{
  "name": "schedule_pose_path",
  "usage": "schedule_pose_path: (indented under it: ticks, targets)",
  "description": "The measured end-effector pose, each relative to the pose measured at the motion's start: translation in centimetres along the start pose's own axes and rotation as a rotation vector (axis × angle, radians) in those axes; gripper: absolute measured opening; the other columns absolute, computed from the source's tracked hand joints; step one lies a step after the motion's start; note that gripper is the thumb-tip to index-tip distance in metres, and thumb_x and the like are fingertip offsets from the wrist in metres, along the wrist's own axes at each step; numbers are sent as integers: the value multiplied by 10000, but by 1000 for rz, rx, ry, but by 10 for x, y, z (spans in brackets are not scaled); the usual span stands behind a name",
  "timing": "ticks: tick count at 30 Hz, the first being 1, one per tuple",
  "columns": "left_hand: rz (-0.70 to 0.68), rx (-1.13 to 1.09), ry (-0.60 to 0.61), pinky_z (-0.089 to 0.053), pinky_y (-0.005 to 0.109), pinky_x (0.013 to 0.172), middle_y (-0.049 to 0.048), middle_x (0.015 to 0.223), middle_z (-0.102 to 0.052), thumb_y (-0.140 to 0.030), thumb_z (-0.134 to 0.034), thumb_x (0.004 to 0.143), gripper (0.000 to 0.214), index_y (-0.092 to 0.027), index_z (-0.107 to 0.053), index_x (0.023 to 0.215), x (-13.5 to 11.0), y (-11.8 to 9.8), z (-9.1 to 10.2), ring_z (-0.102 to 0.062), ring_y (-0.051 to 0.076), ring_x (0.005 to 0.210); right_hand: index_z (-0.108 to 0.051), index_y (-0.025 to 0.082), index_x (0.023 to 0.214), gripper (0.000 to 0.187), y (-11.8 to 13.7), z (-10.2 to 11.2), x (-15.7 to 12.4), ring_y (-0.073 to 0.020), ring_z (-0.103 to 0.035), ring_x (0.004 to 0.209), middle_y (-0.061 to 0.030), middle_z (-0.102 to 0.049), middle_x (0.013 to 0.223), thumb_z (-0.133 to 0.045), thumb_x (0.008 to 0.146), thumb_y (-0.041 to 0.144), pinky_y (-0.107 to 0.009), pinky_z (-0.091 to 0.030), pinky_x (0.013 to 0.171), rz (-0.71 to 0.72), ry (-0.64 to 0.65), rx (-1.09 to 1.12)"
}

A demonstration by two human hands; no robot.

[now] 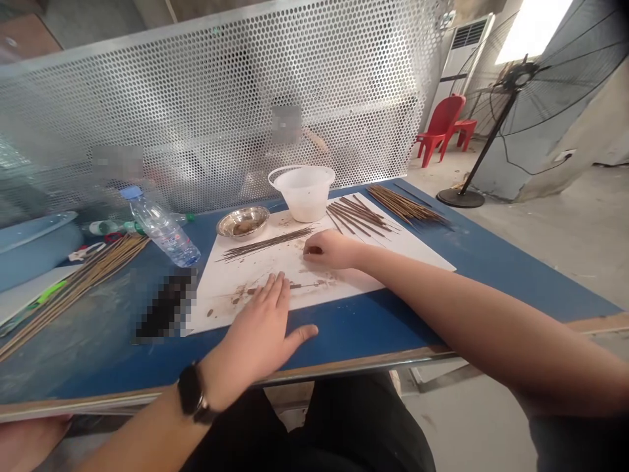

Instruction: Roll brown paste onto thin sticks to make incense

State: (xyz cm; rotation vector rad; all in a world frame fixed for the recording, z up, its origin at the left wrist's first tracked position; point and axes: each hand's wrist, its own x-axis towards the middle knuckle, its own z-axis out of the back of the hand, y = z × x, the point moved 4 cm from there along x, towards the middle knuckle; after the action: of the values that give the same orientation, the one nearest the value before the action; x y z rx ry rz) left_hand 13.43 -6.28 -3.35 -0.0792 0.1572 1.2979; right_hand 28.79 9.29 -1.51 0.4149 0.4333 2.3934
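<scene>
My left hand (268,314) lies flat with its fingers stretched out. Its fingertips rest on a thin stick with a dark brown coating (295,286), on a smudged white sheet (344,288). Curled closed above the same sheet is my right hand (327,250); a dark brown patch shows inside the fingers, but I cannot make out what it is. Beyond the hands lie a row of thin bare dark sticks (270,242) and a group of thicker brown-coated sticks (361,215). A metal bowl (255,215) holds brown lumps, next to a white plastic bucket (307,190).
A bundle of brown sticks (405,204) lies at the blue table's right. On the left are a water bottle (164,229), long tan sticks (93,272), scissors (87,251) and a blue basin (37,246). A perforated metal screen (196,98) borders the back; a fan (506,118) stands right.
</scene>
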Motion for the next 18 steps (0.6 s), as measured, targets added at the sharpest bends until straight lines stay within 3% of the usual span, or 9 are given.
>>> schedule_pose_path:
  ticks: [3,5,10,14,16,18]
  targets:
    - [15,-40,-34,-307,566,1298,210,1760,-77,-881,-234,953,1161,1,-185,1706,-21,-5,-6,-150,409,1632,-771,152,892,116,0,-2,0,-183,-617,741,-79,-772,887,-656,896,160,-294,-434,682,-18,3,9]
    - [17,-62,-46,-300,561,1302,209,1762,-81,-878,-235,956,1155,-6,-166,1711,-19,-4,-7,-154,403,1634,-782,147,932,148,-1,-3,0,-194,-637,785,-91,-766,933,-667,856,92,-295,-465,718,-21,-30,21]
    - [7,-71,-39,-216,532,1326,235,1763,-106,-835,-183,987,1127,43,-171,1694,29,14,4,-124,378,1647,-798,146,1068,446,-13,0,1,-223,-658,914,-130,-700,1105,-553,774,-83,-327,-517,813,-52,-234,52]
    - [0,-63,26,-165,518,1331,247,1768,-57,-804,-201,998,1109,62,-152,1689,68,26,12,-93,388,1650,-811,178,1004,508,-22,7,-1,-218,-650,894,-110,-669,1105,-509,706,-103,-340,-523,803,-63,-370,104]
    - [12,-46,26,-167,516,1328,256,1765,-56,-790,-203,1007,1093,65,-152,1687,69,26,13,-87,385,1651,-810,185,950,487,-25,10,-1,-209,-638,852,-100,-671,1095,-516,674,-88,-345,-524,792,-45,-405,142]
    - [30,-36,3,-187,519,1325,263,1758,-84,-784,-213,1013,1081,62,-173,1685,54,21,11,-115,382,1648,-801,188,906,458,-25,11,-2,-205,-625,825,-95,-678,1080,-520,651,-68,-353,-526,783,-36,-426,173]
